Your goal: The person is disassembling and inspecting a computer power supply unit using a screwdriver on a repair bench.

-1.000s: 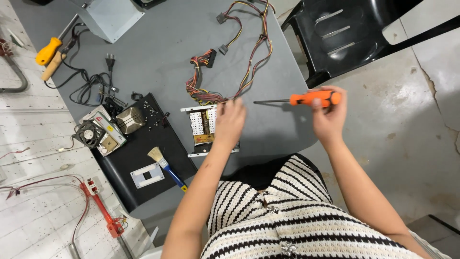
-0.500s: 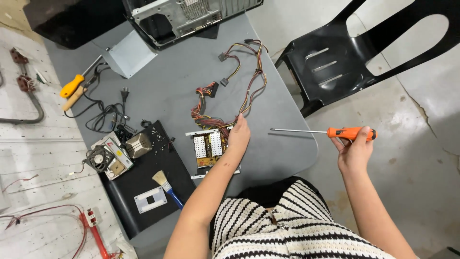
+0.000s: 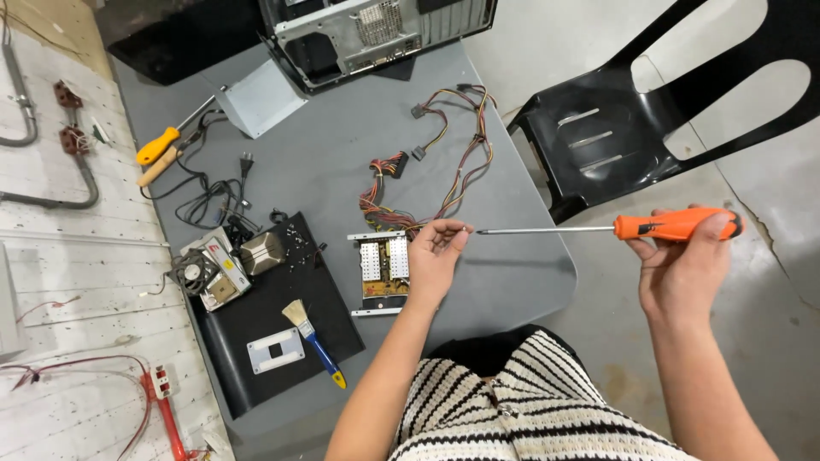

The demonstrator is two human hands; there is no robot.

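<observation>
We see the right hand (image 3: 683, 273) out past the table's edge, over the concrete floor, fingers wrapped firmly round the orange plastic handle of a long, thin-shafted screwdriver (image 3: 675, 225). The shaft runs level to the left, its tip ending just beside the left hand's fingertips (image 3: 457, 230). The left hand (image 3: 434, 256) is curled, thumb and fingers pinched together right at that tip; whether something tiny sits between them, we cannot tell, it is too small to make out.

Under that left hand lies the opened power-supply circuit board in its grey metal frame (image 3: 378, 271), flat on the grey table (image 3: 512, 282), with a bundle of coloured wires (image 3: 444, 162) looping away from it towards the open grey computer case (image 3: 376, 30) at the far edge. Left of the board sits a black mat (image 3: 256, 341) carrying a small brush with a blue and yellow handle (image 3: 314, 343). A black plastic chair (image 3: 649, 111) stands beyond the table's right corner.
</observation>
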